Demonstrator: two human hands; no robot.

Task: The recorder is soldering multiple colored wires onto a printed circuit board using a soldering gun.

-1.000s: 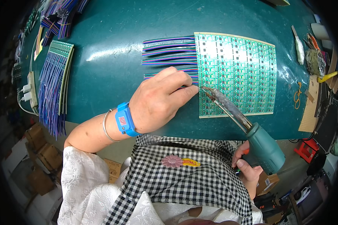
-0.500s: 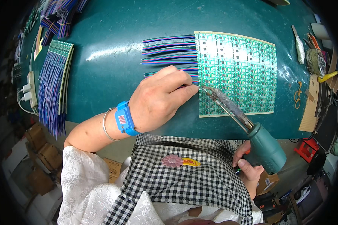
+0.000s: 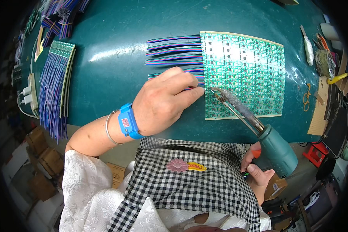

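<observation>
Left hand (image 3: 167, 99): we pinch a wire strip (image 3: 188, 89) at the circuit panel's (image 3: 243, 73) left edge.
Right hand (image 3: 258, 174): we grip the soldering gun (image 3: 276, 150), fingers curled, by the tabletop's (image 3: 108, 92) front edge.

PCB panel (image 3: 243, 77) on tbl (image 3: 112, 23), wires (image 3: 174, 47) to its L, cardboard (image 3: 317, 120) R

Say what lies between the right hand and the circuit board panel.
In the head view: the soldering gun in the right hand, extending over the circuit board panel, and a strip of green tabletop.
</observation>
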